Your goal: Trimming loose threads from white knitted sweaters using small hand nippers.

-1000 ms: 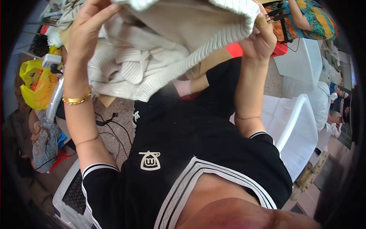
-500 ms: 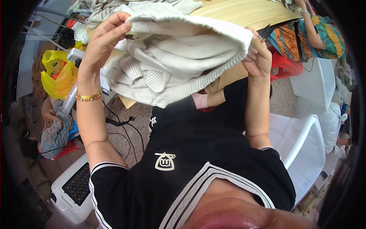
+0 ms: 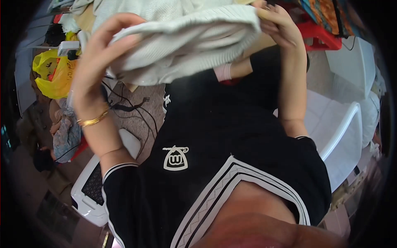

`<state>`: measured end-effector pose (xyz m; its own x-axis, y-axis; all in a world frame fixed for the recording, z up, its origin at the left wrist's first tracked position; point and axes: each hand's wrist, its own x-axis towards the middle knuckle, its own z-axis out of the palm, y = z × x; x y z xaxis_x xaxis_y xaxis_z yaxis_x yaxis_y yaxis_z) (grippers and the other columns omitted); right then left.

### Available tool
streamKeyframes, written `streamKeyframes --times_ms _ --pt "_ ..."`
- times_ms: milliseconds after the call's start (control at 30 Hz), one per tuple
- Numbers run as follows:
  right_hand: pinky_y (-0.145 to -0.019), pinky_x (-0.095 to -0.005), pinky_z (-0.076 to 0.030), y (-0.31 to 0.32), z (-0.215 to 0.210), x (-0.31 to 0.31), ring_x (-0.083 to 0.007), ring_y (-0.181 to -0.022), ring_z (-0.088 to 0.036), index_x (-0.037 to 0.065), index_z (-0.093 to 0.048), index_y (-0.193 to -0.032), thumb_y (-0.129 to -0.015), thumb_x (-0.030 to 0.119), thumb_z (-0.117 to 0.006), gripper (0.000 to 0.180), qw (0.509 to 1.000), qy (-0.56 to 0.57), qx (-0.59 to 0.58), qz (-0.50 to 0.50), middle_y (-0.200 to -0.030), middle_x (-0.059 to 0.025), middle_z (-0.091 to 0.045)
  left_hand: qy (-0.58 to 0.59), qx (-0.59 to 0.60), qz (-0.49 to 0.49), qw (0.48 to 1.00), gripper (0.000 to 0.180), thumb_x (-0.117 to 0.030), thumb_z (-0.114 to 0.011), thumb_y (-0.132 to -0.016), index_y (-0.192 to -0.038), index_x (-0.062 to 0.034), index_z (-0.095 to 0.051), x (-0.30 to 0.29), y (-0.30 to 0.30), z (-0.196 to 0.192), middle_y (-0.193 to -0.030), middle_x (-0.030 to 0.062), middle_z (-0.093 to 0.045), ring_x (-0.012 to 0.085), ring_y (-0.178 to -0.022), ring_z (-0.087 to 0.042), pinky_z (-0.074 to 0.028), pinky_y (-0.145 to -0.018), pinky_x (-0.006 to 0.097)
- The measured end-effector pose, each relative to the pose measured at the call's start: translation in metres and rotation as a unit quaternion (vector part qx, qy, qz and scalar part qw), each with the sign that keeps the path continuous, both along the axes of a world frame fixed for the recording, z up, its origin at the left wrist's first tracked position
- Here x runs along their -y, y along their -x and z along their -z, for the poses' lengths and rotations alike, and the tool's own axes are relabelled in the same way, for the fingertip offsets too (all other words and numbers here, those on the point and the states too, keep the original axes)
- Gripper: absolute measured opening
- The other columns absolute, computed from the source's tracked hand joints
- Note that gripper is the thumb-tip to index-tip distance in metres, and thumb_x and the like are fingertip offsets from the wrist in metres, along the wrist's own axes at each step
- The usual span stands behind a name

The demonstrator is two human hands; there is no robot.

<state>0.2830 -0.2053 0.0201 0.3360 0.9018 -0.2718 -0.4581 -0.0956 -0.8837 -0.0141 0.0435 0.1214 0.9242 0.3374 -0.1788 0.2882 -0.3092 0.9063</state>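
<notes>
An off-white knitted sweater (image 3: 186, 49) with a ribbed edge is held up in front of me, its opening stretched sideways between my hands. At its left end my left hand (image 3: 111, 49) grips the edge, thumb on the near side and fingers behind the knit. My right hand (image 3: 283, 27) pinches the ribbed edge at the right end; it is slightly blurred, and its fingertips are partly hidden. Folds of knit show inside the opening. Behind it, more pale knitwear (image 3: 120, 10) lies on the work surface.
To the left hangs a yellow plastic bag (image 3: 53, 76), near a seated person (image 3: 66, 132). Black cables (image 3: 132, 105) trail across the floor towards a white appliance (image 3: 93, 194). On the right are a white plastic bin (image 3: 331, 128), a red stool (image 3: 320, 37) and another person's patterned clothing (image 3: 318, 14).
The sweater's opening has become narrower and flatter. My left hand has come lower and wraps more of the knit, while my right hand has moved up in view. The whole view has shifted.
</notes>
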Motion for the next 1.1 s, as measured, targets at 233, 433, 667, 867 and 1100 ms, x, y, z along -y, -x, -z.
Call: streamKeyframes --times_ms 233,433,667,867,1100 --pt "-0.062 -0.0181 -0.041 0.052 0.027 -0.02 -0.0024 -0.071 -0.053 0.0 -0.06 -0.11 -0.097 0.006 -0.065 0.016 0.943 -0.041 0.256 0.209 -0.082 0.0029 -0.059 0.131 0.05 -0.201 0.97 0.016 -0.015 -0.073 -0.093 -0.099 0.0003 -0.073 0.025 0.0 0.078 -0.083 -0.0046 -0.065 0.0015 -0.075 -0.054 -0.04 -0.067 0.017" --pt "-0.055 -0.023 -0.035 0.102 -0.019 -0.029 -0.0051 -0.064 -0.047 -0.001 -0.067 -0.116 -0.079 0.011 -0.085 0.044 0.847 -0.085 0.512 0.113 -0.073 0.0023 -0.052 0.017 0.069 -0.2 0.977 0.017 -0.016 -0.076 -0.092 -0.091 0.0006 -0.072 0.034 -0.018 0.067 -0.072 -0.0084 -0.057 -0.0002 -0.067 -0.045 -0.032 -0.06 0.017" --pt "-0.054 -0.0197 -0.04 0.078 -0.057 -0.038 -0.0019 -0.064 -0.053 -0.004 -0.073 -0.097 -0.09 0.009 -0.076 0.015 0.994 0.048 0.087 -0.051 -0.077 0.0024 -0.066 0.022 0.083 -0.19 0.978 0.015 -0.015 -0.07 -0.097 -0.094 0.0005 -0.069 0.042 -0.008 0.025 -0.074 -0.0093 -0.055 -0.001 -0.067 -0.041 -0.029 -0.059 0.017" --pt "-0.069 -0.0275 -0.047 0.093 -0.013 -0.057 -0.0162 -0.084 -0.06 0.002 -0.064 -0.126 -0.092 0.016 -0.071 0.038 0.904 -0.016 0.42 0.079 -0.106 -0.011 -0.064 -0.141 -0.002 -0.175 0.974 0.021 -0.018 -0.072 -0.095 -0.092 0.0021 -0.066 0.028 -0.015 0.075 -0.08 -0.0048 -0.055 0.0035 -0.072 -0.044 -0.036 -0.062 0.02" --pt "-0.061 -0.0316 -0.047 0.075 0.031 -0.074 -0.0223 -0.073 -0.058 0.005 -0.07 -0.124 -0.085 0.011 -0.076 0.04 0.629 -0.332 0.67 0.214 -0.086 -0.0091 -0.059 -0.363 0.193 -0.218 0.885 0.023 -0.004 -0.08 -0.081 -0.102 -0.0063 -0.072 0.045 -0.023 0.081 -0.097 0.0074 -0.06 0.0182 -0.085 -0.056 -0.046 -0.075 0.028"
